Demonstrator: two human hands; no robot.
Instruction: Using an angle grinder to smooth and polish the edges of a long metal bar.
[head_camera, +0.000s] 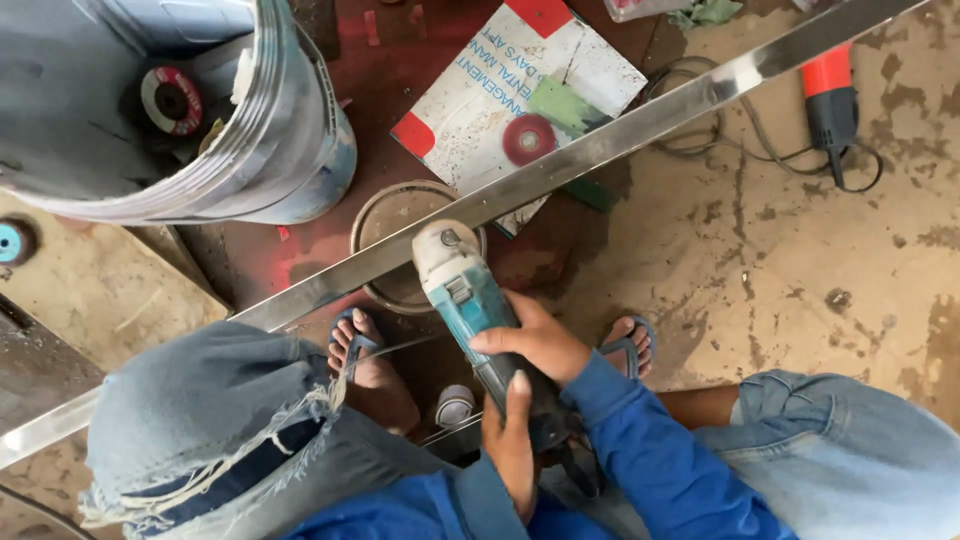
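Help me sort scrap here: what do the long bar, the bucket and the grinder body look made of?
Bar: polished metal, likely stainless steel; it mirrors light brightly. Bucket: seemingly plastic, grey-blue, ribbed rim, dull scuffed sheen. Grinder, held in both hands: teal matt plastic body, pale dusty metal-looking head.

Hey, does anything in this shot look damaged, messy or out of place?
Yes. The bucket at top left lies tipped on its side, a grinding disc inside it. Another disc lies loose on a scuffed printed board. The jeans are badly frayed at the left knee. Both hands grip the teal grinder beside sandalled feet.
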